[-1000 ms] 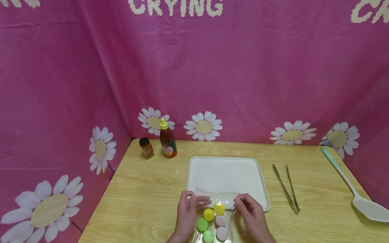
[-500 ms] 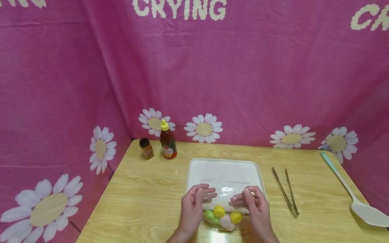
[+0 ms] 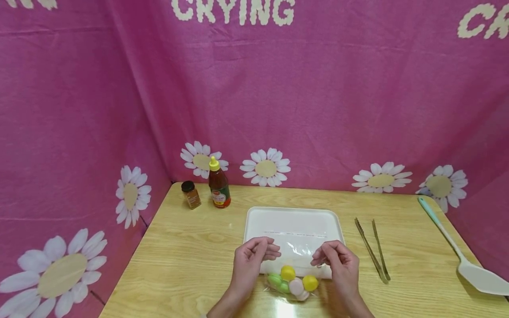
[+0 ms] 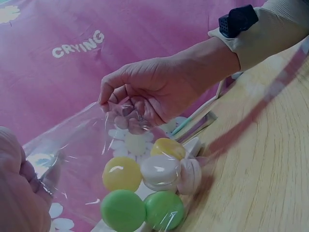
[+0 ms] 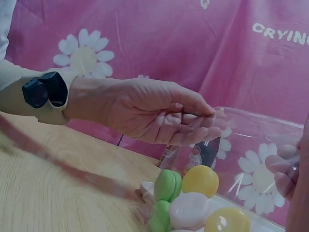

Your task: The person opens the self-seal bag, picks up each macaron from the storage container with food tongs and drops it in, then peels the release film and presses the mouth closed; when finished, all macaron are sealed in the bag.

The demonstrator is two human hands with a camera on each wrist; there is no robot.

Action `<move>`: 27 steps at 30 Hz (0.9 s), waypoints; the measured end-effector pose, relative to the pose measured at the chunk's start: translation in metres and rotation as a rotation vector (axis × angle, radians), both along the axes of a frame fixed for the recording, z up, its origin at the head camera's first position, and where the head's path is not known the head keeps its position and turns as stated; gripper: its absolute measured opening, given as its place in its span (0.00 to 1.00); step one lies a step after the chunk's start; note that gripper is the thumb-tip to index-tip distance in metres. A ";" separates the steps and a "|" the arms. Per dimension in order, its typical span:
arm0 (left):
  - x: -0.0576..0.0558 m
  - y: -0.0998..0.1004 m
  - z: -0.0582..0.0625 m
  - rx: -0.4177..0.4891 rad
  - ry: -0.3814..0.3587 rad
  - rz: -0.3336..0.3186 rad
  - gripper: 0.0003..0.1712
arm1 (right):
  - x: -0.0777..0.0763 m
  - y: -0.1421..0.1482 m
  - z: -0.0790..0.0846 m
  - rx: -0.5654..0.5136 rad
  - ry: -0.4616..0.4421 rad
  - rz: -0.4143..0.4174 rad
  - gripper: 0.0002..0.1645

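Observation:
A clear plastic bag (image 3: 296, 249) hangs between my hands, over the near edge of a white tray (image 3: 294, 219). Macarons are bunched in its bottom: green (image 3: 275, 280), yellow (image 3: 310, 283) and pale lilac (image 3: 296, 286). My left hand (image 3: 251, 260) pinches the bag's upper left edge between thumb and forefinger, as the right wrist view shows. On the opposite side, my right hand (image 3: 339, 263) pinches the upper right edge, seen in the left wrist view at the hand (image 4: 154, 87). The other fingers of both hands lie loosely bent against the plastic.
Metal tongs (image 3: 372, 251) lie right of the tray. A spatula (image 3: 479, 274) with a mint handle lies along the table's right edge. At the back left stand a sauce bottle (image 3: 220, 191) with a yellow cap and a small spice jar (image 3: 191, 195).
The bag has been tilted up, and the macarons have slid into a clump at its bottom. Both hands have risen, and the right has shifted slightly rightward.

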State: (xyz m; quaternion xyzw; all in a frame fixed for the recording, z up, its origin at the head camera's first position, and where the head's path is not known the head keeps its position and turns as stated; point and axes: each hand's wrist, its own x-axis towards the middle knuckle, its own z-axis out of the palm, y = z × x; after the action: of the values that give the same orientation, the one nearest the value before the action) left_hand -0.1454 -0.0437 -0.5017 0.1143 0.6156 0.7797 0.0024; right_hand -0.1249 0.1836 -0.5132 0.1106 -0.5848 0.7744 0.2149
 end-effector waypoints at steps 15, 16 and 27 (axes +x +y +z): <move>-0.001 0.003 -0.005 0.030 0.075 0.017 0.19 | -0.009 -0.006 0.006 0.164 0.078 -0.317 0.10; -0.001 0.003 -0.005 0.030 0.075 0.016 0.19 | -0.010 -0.008 0.008 0.232 0.149 -0.385 0.14; 0.001 0.003 -0.003 0.020 0.067 0.037 0.19 | -0.020 -0.049 0.034 0.699 0.634 -0.507 0.20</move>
State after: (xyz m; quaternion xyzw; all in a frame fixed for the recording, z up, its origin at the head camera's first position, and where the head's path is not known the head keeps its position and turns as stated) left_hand -0.1448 -0.0407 -0.5049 0.1289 0.6094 0.7816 -0.0340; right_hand -0.1448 0.1345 -0.4790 0.2593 -0.7227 0.3858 0.5115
